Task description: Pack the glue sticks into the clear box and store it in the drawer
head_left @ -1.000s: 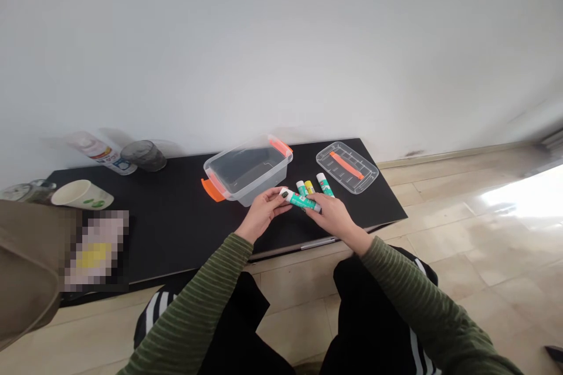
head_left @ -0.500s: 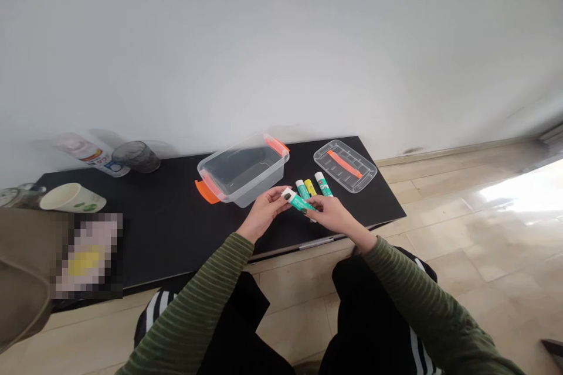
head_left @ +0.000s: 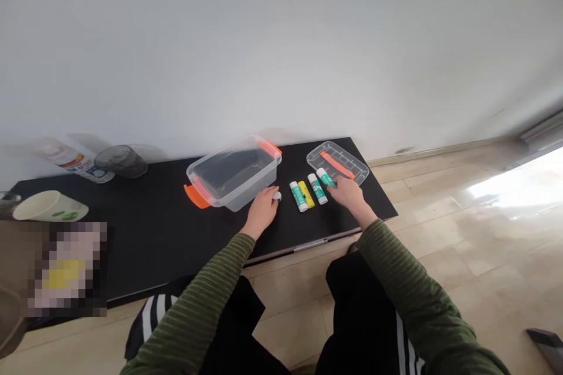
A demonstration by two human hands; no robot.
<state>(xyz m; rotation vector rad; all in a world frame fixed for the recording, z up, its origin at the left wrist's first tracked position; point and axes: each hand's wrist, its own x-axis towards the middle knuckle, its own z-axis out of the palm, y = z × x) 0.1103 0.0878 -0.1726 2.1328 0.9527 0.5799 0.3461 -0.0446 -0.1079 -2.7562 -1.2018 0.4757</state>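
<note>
My right hand [head_left: 349, 193] is closed on a green-and-white glue stick [head_left: 326, 178], its white end pointing up and left near the lid. Curled over the tabletop by the box's near side, my left hand [head_left: 261, 211] holds a small white round piece [head_left: 277, 195] that looks like a glue stick cap; the fingers partly hide it. Between my hands lie a green glue stick [head_left: 298, 197], a yellow glue stick [head_left: 307, 194] and another green one [head_left: 317, 189], side by side on the black table.
A clear plastic box [head_left: 255, 186] with orange latches stands open behind my left hand. Its clear lid [head_left: 358, 165], with an orange handle, lies at the right end of the table [head_left: 176, 234]. Leftward are a paper cup [head_left: 50, 206], a dark glass [head_left: 122, 162] and a white bottle [head_left: 74, 159].
My hands have moved apart. The right carried the glue stick rightward toward the lid, while the left drew back to the left with the small white piece.
</note>
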